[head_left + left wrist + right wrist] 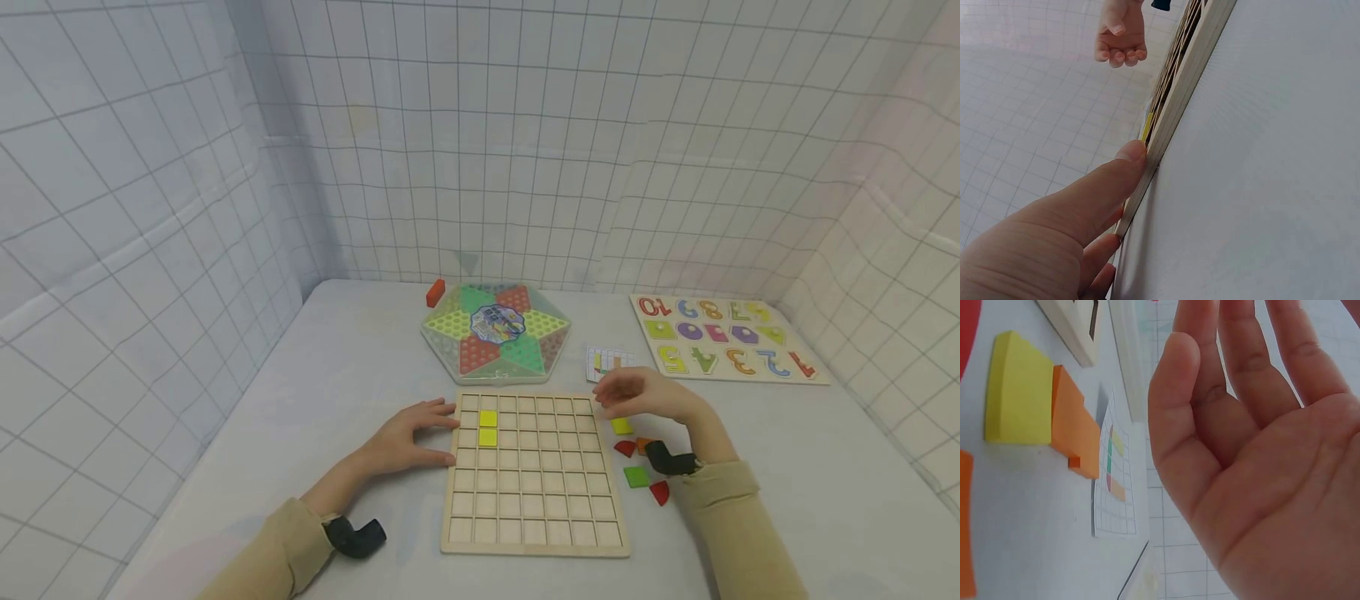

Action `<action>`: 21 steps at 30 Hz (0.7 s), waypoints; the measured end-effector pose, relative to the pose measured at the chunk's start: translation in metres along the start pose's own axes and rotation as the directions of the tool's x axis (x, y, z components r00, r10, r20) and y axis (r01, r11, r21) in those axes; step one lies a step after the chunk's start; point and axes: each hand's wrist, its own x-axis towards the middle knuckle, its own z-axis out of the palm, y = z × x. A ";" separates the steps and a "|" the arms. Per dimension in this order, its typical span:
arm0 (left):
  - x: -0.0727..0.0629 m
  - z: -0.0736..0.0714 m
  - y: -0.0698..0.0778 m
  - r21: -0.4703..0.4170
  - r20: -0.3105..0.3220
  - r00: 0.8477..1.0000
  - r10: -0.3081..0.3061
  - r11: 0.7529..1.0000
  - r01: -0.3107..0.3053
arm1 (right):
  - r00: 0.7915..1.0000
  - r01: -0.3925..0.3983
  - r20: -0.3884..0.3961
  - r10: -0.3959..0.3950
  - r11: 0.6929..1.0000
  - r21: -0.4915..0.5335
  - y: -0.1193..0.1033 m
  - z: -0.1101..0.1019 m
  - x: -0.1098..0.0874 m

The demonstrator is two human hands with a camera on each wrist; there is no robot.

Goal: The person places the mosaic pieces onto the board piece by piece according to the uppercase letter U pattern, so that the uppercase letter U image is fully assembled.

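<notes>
A wooden grid board [546,507] lies flat on the table, with two yellow square tiles [488,437] one above the other in its second column. At the board's left edge my left hand [401,440] rests with thumb and fingertips against the wooden side; the left wrist view shows the thumb on the rim. My right hand [637,393] hovers over the board's upper right corner, its fingers loosely bent and holding nothing. Below it on the table lie a yellow tile [1019,394] and an orange piece [1075,422], close together.
Right of the board are red quarter-round pieces [660,492] and a green tile [636,477]. A printed grid card [604,360] lies beyond my right hand. Farther back are a hexagonal Chinese checkers board [497,333], a red block [436,292] and a number puzzle [723,337].
</notes>
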 end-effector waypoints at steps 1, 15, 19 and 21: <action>0.000 0.000 0.000 0.000 0.000 1.000 -0.001 1.000 0.001 | 1.000 -0.008 -0.002 0.008 1.000 0.002 0.001 -0.001 -0.001; 0.000 0.000 0.000 -0.008 -0.002 1.000 -0.004 1.000 0.004 | 0.992 -0.115 -0.048 0.113 0.992 -0.044 0.016 -0.004 -0.005; 0.000 0.000 0.000 -0.005 -0.001 1.000 0.009 1.000 -0.009 | 0.991 -0.123 -0.064 0.119 0.991 -0.058 0.019 -0.004 -0.006; 0.000 0.000 0.001 -0.003 -0.002 1.000 0.018 1.000 -0.018 | 0.990 -0.127 -0.069 0.122 0.990 -0.062 0.021 -0.004 -0.006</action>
